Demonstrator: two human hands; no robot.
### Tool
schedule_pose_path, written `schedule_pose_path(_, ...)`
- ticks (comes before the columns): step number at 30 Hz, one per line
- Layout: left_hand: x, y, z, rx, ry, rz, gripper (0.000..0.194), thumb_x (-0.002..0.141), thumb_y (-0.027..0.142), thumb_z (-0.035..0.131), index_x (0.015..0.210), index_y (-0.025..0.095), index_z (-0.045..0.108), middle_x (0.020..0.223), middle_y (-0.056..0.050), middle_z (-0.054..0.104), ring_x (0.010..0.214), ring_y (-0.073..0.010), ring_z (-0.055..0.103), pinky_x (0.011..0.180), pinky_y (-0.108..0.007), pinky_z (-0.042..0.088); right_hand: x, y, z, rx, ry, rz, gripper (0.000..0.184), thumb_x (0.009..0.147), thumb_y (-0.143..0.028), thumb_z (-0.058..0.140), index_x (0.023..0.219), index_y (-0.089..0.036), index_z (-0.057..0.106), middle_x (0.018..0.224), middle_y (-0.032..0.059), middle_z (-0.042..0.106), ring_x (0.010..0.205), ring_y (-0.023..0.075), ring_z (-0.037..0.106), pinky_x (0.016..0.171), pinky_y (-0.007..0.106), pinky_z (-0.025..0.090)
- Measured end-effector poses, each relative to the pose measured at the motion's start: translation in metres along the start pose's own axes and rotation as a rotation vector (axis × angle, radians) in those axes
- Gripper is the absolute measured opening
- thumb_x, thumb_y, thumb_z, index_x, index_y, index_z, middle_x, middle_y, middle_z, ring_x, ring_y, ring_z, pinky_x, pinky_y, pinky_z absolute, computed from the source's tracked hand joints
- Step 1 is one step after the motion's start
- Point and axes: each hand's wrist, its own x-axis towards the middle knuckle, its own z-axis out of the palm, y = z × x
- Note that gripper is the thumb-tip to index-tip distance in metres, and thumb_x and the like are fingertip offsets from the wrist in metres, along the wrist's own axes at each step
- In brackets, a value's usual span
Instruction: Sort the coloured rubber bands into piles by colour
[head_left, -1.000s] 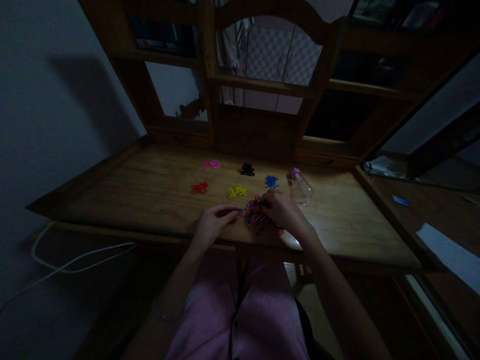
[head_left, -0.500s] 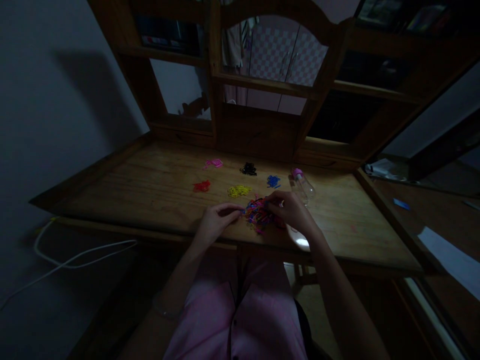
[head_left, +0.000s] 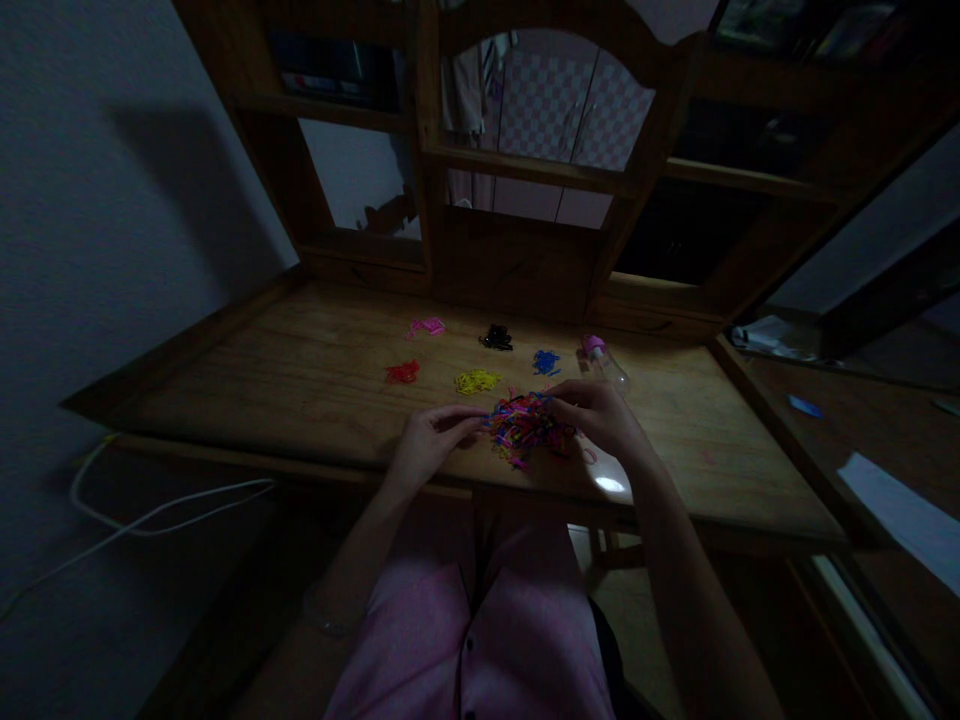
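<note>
A wooden desk (head_left: pixel 337 385) carries colourful piles (head_left: pixel 519 428) and a bottle (head_left: pixel 610 370).

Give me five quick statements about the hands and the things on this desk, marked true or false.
1. The red pile lies left of the yellow pile. True.
2. The black pile is nearer the person than the yellow pile. False; the black pile is farther away.
3. The left hand is at the mixed pile. True.
4. The right hand is on the pink pile. False; the right hand is at the mixed pile.
5. The clear container has a pink top. True.
</note>
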Motion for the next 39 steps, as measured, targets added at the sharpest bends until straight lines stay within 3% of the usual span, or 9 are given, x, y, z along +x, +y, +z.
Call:
schedule_pose_path(6,0.010,0.013,-0.001,-0.096,-0.032,-0.008,0.034,0.071,0.036,0.077,0.098,0.015,0.074,0.096,-0.009,0.075,0.087,-0.0211,0.071,0.082,-0.031,0.056,0.018,0.012,-0.019,-0.138,0.145,-0.046,0.015,0.079,-0.026,0.065,0.086,-0.017,0.076,0.078,0.0070,0.073,0.066,0.0167,0.065,0.060,0.027,0.048)
schedule_pose_path(12,0.056,0.049,0.024,0.132,-0.044,0.253,0.020,0.071,0.023,0.075,0.089,0.016,0.076,0.093,-0.008,0.076,0.090,-0.0210,0.070,0.086,-0.033,0.053,0.064,0.035,-0.025,-0.310,0.336,-0.034,0.012,0.077,-0.020,0.063,0.083,-0.017,0.074,0.076,0.0046,0.073,0.069,0.0161,0.067,0.062,0.024,0.046)
schedule_pose_path(16,0.106,0.049,0.053,0.290,-0.089,0.371,0.016,0.072,0.016,0.073,0.087,0.016,0.077,0.089,-0.008,0.076,0.085,-0.0197,0.069,0.083,-0.032,0.052,0.078,0.042,-0.021,-0.523,0.266,-0.047,0.017,0.082,-0.019,0.059,0.085,-0.021,0.075,0.084,0.0057,0.075,0.078,0.0174,0.068,0.069,0.024,0.044)
schedule_pose_path(22,0.148,0.034,0.083,0.444,-0.123,0.303,0.015,0.072,0.011,0.071,0.084,0.016,0.078,0.081,-0.008,0.075,0.078,-0.0190,0.069,0.074,-0.029,0.052,0.071,0.050,-0.021,-0.604,0.202,-0.018,0.024,0.089,-0.023,0.053,0.102,-0.023,0.073,0.097,0.0081,0.075,0.090,0.0202,0.068,0.079,0.026,0.045)
schedule_pose_path(28,0.153,0.031,0.090,0.545,-0.143,0.309,0.017,0.077,0.015,0.067,0.090,0.017,0.077,0.087,-0.009,0.076,0.087,-0.0213,0.068,0.078,-0.030,0.051,0.066,0.062,-0.031,-0.503,0.361,-0.134,0.028,0.094,-0.025,0.046,0.111,-0.023,0.068,0.105,0.0069,0.072,0.092,0.0201,0.066,0.081,0.029,0.046)
schedule_pose_path(31,0.151,0.036,0.088,0.568,-0.208,0.367,0.025,0.081,0.010,0.058,0.096,0.018,0.076,0.095,-0.008,0.075,0.093,-0.0202,0.068,0.083,-0.030,0.051,0.063,0.061,-0.037,-0.463,0.465,-0.207,0.028,0.094,-0.023,0.043,0.109,-0.020,0.067,0.103,0.0082,0.071,0.089,0.0198,0.065,0.079,0.028,0.046)
schedule_pose_path(35,0.143,0.046,0.072,0.590,-0.262,0.478,0.036,0.081,0.005,0.047,0.100,0.017,0.074,0.100,-0.007,0.074,0.097,-0.0174,0.067,0.089,-0.030,0.050,0.062,0.062,-0.041,-0.443,0.521,-0.253,0.026,0.094,-0.023,0.043,0.104,-0.019,0.067,0.097,0.0080,0.070,0.084,0.0189,0.064,0.077,0.028,0.045)
schedule_pose_path(39,0.122,0.050,0.047,0.617,-0.291,0.448,0.036,0.081,0.007,0.043,0.102,0.015,0.071,0.097,-0.007,0.073,0.091,-0.0168,0.067,0.084,-0.030,0.052,0.062,0.063,-0.040,-0.423,0.519,-0.254,0.024,0.093,-0.023,0.045,0.099,-0.018,0.067,0.092,0.0078,0.069,0.080,0.0178,0.062,0.073,0.027,0.042)
